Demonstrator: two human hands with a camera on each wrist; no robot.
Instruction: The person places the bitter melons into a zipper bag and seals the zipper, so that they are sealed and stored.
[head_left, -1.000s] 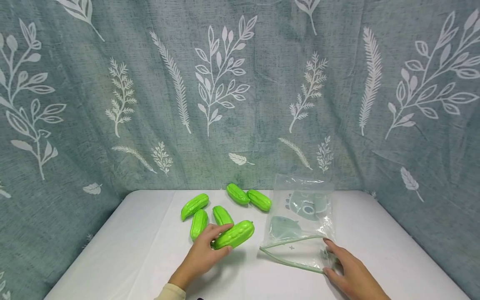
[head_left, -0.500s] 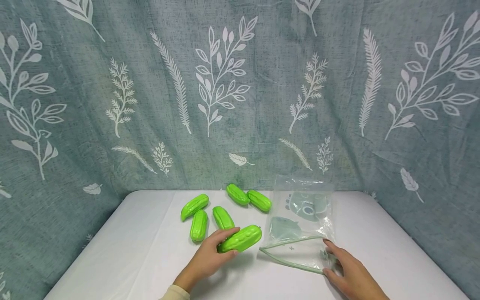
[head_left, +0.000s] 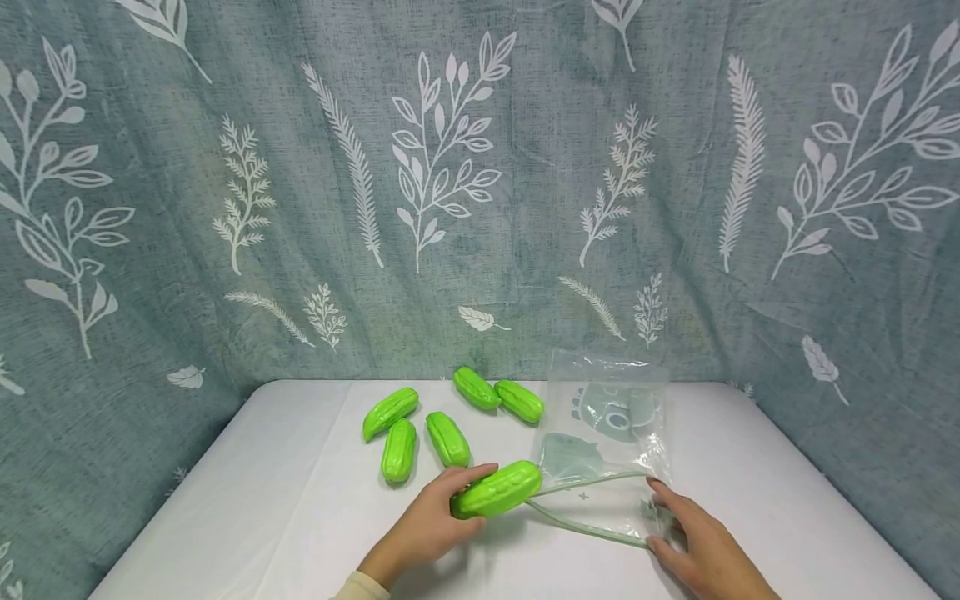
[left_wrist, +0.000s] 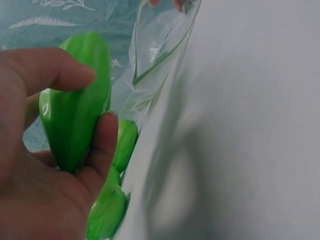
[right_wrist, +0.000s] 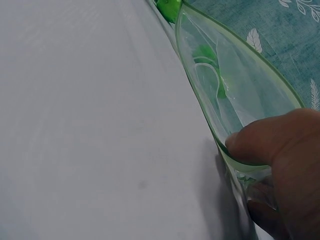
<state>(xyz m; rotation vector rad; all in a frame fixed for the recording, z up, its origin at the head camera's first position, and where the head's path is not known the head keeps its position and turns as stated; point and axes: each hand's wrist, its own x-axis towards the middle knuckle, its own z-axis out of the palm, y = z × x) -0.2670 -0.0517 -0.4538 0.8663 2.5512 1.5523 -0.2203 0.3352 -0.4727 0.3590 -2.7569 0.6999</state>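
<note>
My left hand (head_left: 433, 523) grips a bright green, bumpy toy cucumber (head_left: 501, 490), held above the table with its far end beside the mouth of a clear plastic bag. In the left wrist view, fingers and thumb wrap the cucumber (left_wrist: 82, 115). The bag (head_left: 570, 457) lies flat, with a pale green rim and a grey-green cartoon print. My right hand (head_left: 705, 550) holds the rim's right end, spreading the mouth apart. The right wrist view shows the thumb at the bag's green rim (right_wrist: 240, 35); other fingers are partly hidden.
Several more green toy cucumbers lie on the white table (head_left: 262, 517): a pair at the left (head_left: 398, 450), one near the left hand (head_left: 447, 439), and two at the back (head_left: 519, 401). A patterned grey-green curtain (head_left: 480, 208) hangs behind the table.
My left hand has carried the cucumber to the right and slightly nearer, up to the left corner of the bag's mouth. The right hand and the bag stay put.
</note>
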